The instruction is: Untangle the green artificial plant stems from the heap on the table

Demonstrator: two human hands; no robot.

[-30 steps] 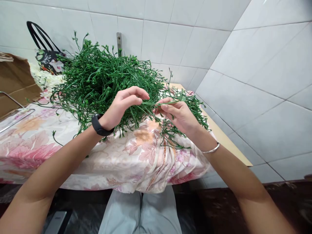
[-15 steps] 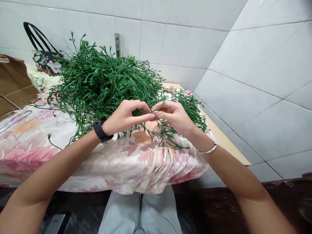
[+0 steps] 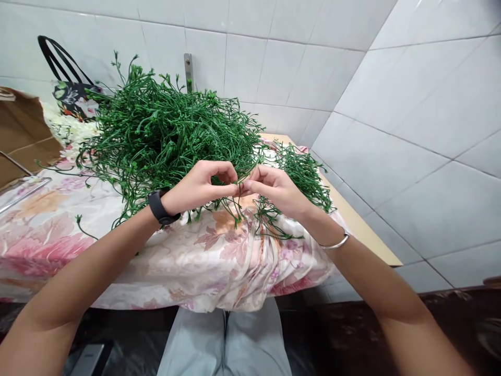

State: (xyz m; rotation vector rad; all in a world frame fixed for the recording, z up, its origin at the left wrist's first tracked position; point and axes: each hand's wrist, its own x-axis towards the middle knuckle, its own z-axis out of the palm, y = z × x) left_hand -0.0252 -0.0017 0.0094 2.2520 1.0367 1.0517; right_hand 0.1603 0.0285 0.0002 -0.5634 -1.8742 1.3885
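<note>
My left hand (image 3: 207, 181) and my right hand (image 3: 276, 188) meet fingertip to fingertip in front of a big heap of green artificial stems (image 3: 168, 125). Thumb and fingers of each are pinched on a thin green artificial stem (image 3: 238, 194), whose branching end hangs below the left fingertips. Fingers hide part of that stem. A smaller pile of the same stems (image 3: 305, 172) lies just beyond my right hand, and a few loose stems (image 3: 274, 222) rest on the cloth below it.
A floral cloth (image 3: 164, 266) covers the table, with bare wood edge (image 3: 364, 235) at the right. At the left are a brown cardboard box (image 3: 23, 136), white artificial flowers (image 3: 72, 130), a floral bag (image 3: 78, 99) and a metal rod (image 3: 27, 194). Tiled walls (image 3: 254, 62) stand behind and right.
The stem between my hands has shifted: its upper part no longer sticks up over the right fingers, and its branching end hangs lower. My right fingers have curled slightly and moved little.
</note>
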